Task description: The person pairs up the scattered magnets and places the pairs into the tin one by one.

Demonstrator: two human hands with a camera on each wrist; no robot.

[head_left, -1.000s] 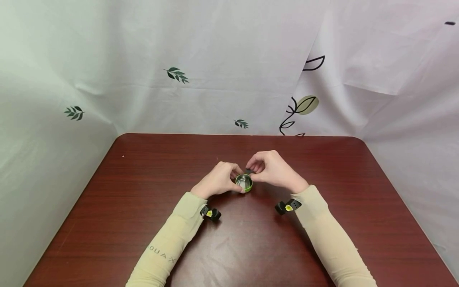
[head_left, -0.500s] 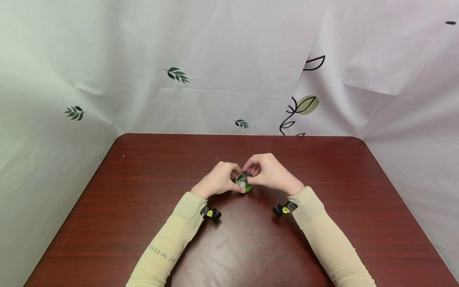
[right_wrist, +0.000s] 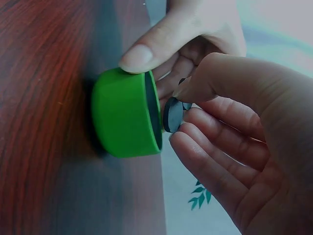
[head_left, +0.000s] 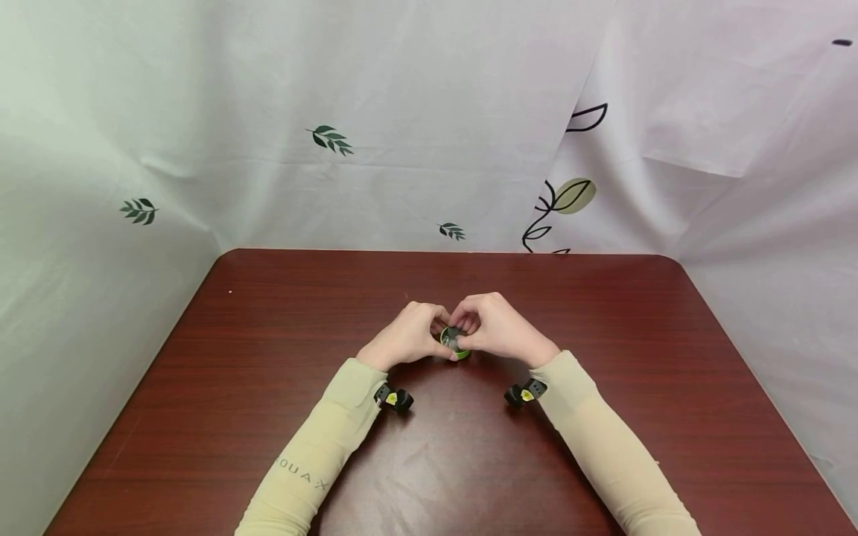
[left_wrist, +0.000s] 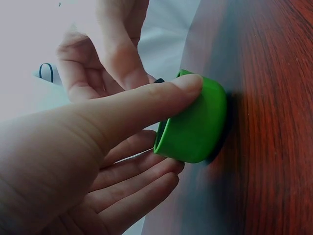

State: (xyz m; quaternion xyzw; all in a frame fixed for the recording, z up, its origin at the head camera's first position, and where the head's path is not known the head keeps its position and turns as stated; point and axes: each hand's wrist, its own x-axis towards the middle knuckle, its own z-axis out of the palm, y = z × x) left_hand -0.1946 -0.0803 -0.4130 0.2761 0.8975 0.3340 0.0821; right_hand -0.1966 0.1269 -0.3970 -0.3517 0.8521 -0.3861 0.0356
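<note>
A small bright green cup (right_wrist: pixel 120 117) with a dark inside stands upright on the table (head_left: pixel 415 461). My left hand (head_left: pixel 407 335) holds it by the sides, thumb (left_wrist: pixel 183 87) on the near wall and fingers round the far one. In my right hand (head_left: pixel 504 326), thumb and fingertips pinch a black disc (right_wrist: pixel 173 115) with a small knob-like part behind it. The disc is right at the cup's mouth, lying across the opening in the head view. In the left wrist view the disc is mostly hidden behind the left thumb.
Black wrist cameras, the left one (head_left: pixel 394 398) and the right one (head_left: pixel 526 393), hang close over the tabletop. A white curtain (head_left: pixel 402 186) with leaf prints encloses the back and sides. A tiny white speck (head_left: pixel 231 292) lies at the far left of the table.
My right hand has moved left and slightly toward me, bringing the black disc from beside the green cup to over its mouth. The left hand and cup stay where they were.
</note>
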